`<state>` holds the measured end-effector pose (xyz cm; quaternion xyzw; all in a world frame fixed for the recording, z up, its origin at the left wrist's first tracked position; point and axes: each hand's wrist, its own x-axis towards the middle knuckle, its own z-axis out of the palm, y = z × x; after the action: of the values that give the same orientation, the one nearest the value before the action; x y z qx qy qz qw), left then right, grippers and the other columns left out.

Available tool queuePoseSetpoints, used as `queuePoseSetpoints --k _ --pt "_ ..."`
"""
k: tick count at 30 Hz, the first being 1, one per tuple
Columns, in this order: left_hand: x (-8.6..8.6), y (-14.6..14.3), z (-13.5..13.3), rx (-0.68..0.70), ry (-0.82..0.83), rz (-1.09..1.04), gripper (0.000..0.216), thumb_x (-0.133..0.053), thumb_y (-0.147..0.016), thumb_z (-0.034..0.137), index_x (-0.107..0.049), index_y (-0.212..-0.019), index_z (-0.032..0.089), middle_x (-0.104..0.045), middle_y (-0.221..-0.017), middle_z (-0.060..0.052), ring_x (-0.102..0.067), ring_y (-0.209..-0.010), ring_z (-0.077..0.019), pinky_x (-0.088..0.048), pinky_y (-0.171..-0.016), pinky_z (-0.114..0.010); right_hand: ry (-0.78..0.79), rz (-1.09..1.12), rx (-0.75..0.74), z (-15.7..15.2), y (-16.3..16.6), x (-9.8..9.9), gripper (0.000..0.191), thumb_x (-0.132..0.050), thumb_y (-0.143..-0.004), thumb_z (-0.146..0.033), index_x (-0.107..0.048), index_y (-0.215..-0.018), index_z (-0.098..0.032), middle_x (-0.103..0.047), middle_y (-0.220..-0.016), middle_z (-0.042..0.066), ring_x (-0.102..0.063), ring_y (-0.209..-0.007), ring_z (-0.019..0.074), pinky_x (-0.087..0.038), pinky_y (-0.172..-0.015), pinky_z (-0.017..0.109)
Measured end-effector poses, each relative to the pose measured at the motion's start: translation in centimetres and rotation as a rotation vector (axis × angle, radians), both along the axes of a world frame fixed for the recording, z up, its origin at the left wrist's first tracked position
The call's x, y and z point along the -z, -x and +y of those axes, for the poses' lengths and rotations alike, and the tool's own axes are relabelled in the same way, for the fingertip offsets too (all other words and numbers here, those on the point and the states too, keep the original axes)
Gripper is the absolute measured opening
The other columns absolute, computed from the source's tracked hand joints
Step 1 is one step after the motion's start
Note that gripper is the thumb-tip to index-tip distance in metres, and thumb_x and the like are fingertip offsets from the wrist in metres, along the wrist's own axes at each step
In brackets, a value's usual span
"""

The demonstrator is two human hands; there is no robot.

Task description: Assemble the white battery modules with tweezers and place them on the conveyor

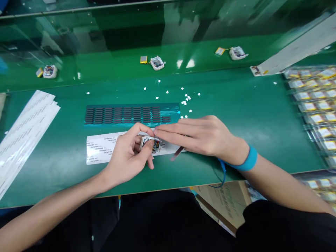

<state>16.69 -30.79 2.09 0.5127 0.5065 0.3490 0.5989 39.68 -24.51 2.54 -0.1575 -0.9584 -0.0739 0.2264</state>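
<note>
My left hand (128,154) is closed around a small white electronic module (150,144) with an exposed circuit board, holding it just above a white label sheet (101,147). My right hand (199,134) lies beside it with fingers stretched flat, fingertips touching the top of the module. A thin dark tool (177,153) pokes out from under the right palm. A blue wrist strap (248,159) with a cord circles my right wrist. A blue sheet of dark rectangular pads (126,114) lies just beyond the hands.
Small white paper bits (185,99) are scattered past the pads. Three white modules with yellow batteries (156,63) (237,53) (49,71) sit on the far belt. A stack of white label strips (23,133) lies left; trays of bagged parts (315,101) stand right.
</note>
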Motion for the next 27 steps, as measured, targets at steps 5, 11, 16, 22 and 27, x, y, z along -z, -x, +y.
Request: queuePoseSetpoints --k 5,11,16,22,27 --pt "0.0 -0.1 0.0 0.011 -0.022 0.013 0.01 -0.062 -0.095 0.021 -0.055 -0.101 0.022 -0.065 -0.052 0.008 -0.069 -0.045 -0.0152 -0.054 -0.046 -0.021 -0.08 0.028 -0.041 0.1 0.2 -0.3 0.019 -0.058 -0.107 -0.009 -0.07 -0.121 -0.014 -0.082 -0.108 0.002 -0.076 -0.084 0.013 -0.048 -0.051 0.025" --pt "0.1 0.0 -0.1 -0.028 -0.07 0.01 0.01 -0.063 -0.096 0.021 -0.056 -0.102 0.022 -0.064 -0.054 0.008 -0.07 -0.044 -0.0147 -0.053 -0.045 -0.019 -0.138 -0.032 -0.008 -0.3 0.2 -0.4 0.021 -0.054 -0.108 -0.008 -0.071 -0.118 -0.013 -0.082 -0.106 0.003 -0.074 -0.08 0.0126 -0.047 -0.049 0.025" --pt "0.3 -0.3 -0.2 -0.078 -0.16 0.076 0.014 -0.063 -0.094 0.016 -0.055 -0.103 0.022 -0.069 -0.068 0.006 -0.073 -0.049 -0.0142 -0.054 -0.046 -0.018 -0.11 -0.021 0.033 -0.9 0.7 0.2 0.028 -0.046 -0.109 -0.007 -0.072 -0.112 -0.013 -0.08 -0.094 0.002 -0.073 -0.076 0.0119 -0.044 -0.047 0.026" --pt "0.5 -0.8 -0.5 -0.081 -0.301 0.127 0.019 -0.064 -0.094 0.01 -0.057 -0.107 0.021 -0.073 -0.078 0.005 -0.078 -0.061 -0.013 -0.062 -0.055 -0.017 -0.108 -0.028 0.114 -2.2 1.7 0.6 0.023 -0.052 -0.11 -0.017 -0.072 -0.114 -0.005 -0.079 -0.093 0.009 -0.073 -0.074 0.0165 -0.047 -0.046 0.027" --pt "0.8 -0.9 -0.7 -0.136 -0.459 0.166 0.016 -0.065 -0.094 0.006 -0.06 -0.101 0.02 -0.07 -0.069 0.006 -0.074 -0.057 -0.0104 -0.061 -0.056 -0.017 -0.055 -0.023 0.164 -3.3 2.1 0.8 0.028 -0.055 -0.104 -0.012 -0.067 -0.122 0.006 -0.079 -0.109 0.02 -0.076 -0.079 0.0213 -0.057 -0.05 0.03"
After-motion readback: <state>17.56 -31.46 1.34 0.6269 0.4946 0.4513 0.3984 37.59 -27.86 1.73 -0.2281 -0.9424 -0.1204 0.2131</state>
